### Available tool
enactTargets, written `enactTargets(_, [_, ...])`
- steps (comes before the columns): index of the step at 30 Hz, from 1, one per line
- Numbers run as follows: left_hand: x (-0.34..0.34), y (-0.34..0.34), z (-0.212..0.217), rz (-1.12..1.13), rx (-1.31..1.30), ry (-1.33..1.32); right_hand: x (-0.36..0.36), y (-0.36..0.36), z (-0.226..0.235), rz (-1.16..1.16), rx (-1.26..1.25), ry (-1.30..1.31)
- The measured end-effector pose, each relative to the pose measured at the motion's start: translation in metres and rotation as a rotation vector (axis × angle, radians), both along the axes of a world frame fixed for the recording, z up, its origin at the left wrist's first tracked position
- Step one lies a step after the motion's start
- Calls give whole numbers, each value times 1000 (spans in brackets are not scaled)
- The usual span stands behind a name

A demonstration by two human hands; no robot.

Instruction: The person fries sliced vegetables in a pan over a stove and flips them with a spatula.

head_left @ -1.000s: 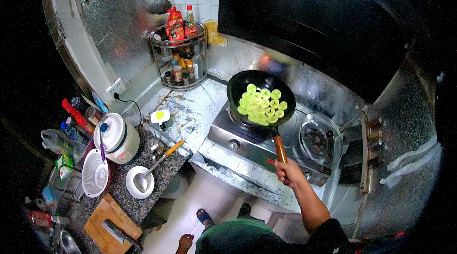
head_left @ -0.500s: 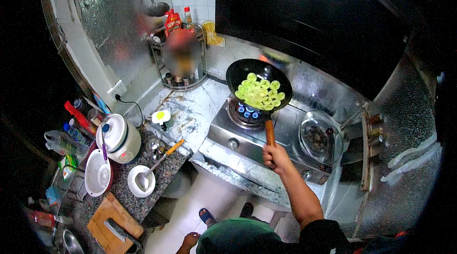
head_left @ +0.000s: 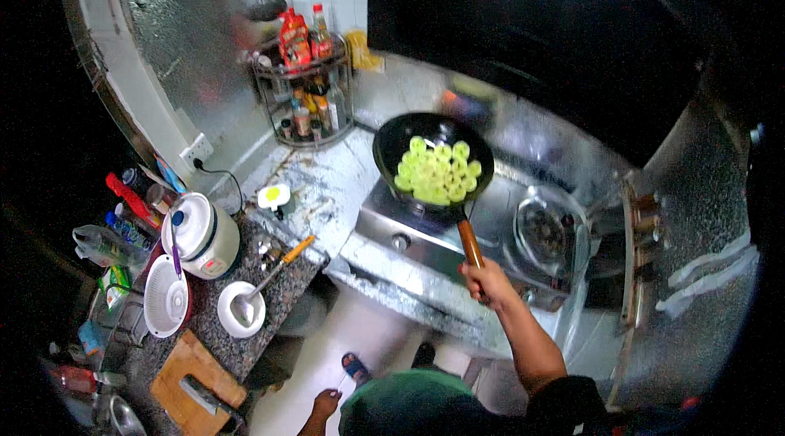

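My right hand (head_left: pixel 489 282) is wrapped round the brown wooden handle (head_left: pixel 470 244) of a black wok (head_left: pixel 391 142). The wok is over the left burner of a steel gas stove (head_left: pixel 378 219) and hides the burner. Inside it, round pale-green slices (head_left: pixel 433 170), like cucumber, lie heaped toward the near side. Low in the picture, by my side, hangs my left hand (head_left: pixel 329 402), its fingers loosely curled and nothing visible in them.
A glass lid (head_left: pixel 544 228) rests over the right burner. On the left counter are a white rice cooker (head_left: pixel 214 252), a white basket (head_left: pixel 163 305), a bowl (head_left: pixel 231 326) with a ladle (head_left: pixel 274 274), and a cutting board (head_left: pixel 172 371) with a cleaver (head_left: pixel 204 393). A bottle rack (head_left: pixel 302 72) fills the corner.
The wok has shifted left and nearer, and it now covers the blue flames that showed before. My right hand has moved slightly right and nearer with the handle. The left hand has barely moved.
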State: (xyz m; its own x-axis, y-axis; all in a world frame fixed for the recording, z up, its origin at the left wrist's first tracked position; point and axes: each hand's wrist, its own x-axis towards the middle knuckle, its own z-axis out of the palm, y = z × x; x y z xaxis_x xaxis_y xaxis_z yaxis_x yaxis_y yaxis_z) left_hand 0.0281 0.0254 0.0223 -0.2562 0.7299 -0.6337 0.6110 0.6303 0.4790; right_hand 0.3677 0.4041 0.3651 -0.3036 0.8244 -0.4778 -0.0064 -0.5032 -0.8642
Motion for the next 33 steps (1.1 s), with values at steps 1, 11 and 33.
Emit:
enactTargets(1, [9,13,28,171,-92,-123,-7,5,1,-22,-35,21])
enactTargets(11, [-9,-28,-11,-127,37,-44,-7,20,-28,-118,64,-106])
enactTargets(33, [-29,-20,-54,-30,-34,-29,-2,40,-100,-196,358,-545])
